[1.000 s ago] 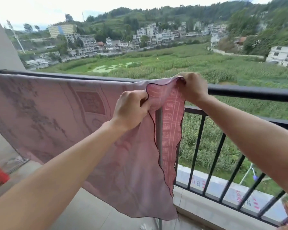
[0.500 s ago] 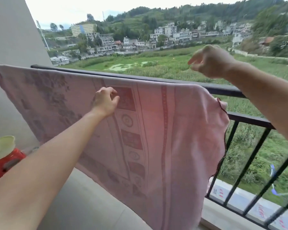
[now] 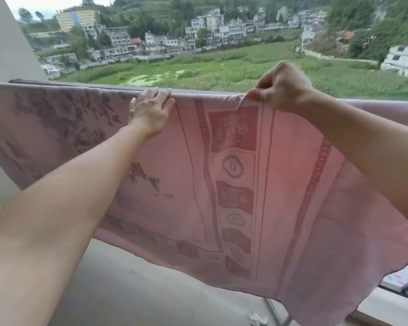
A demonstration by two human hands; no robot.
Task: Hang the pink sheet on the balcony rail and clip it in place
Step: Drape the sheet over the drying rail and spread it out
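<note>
While the pink sheet hangs draped over the balcony rail, I keep both hands up at its top fold. My left hand lies flat and open on the cloth, fingers spread, with the fingertips reaching onto the top of the rail. My right hand is closed in a pinch, thumb and fingers gripping a small tuck of the sheet right at the rail line. The sheet covers the rail across nearly the whole width I can see; only a short grey strip of bar shows above the fold between my hands and off to the left. Its patterned border of darker squares and round flowers runs down below my right hand. The lower hem sags unevenly above the tiled floor, dropping lowest at the right. To the left stands a pale wall. Beyond the rail lie green fields and hillside houses.
</note>
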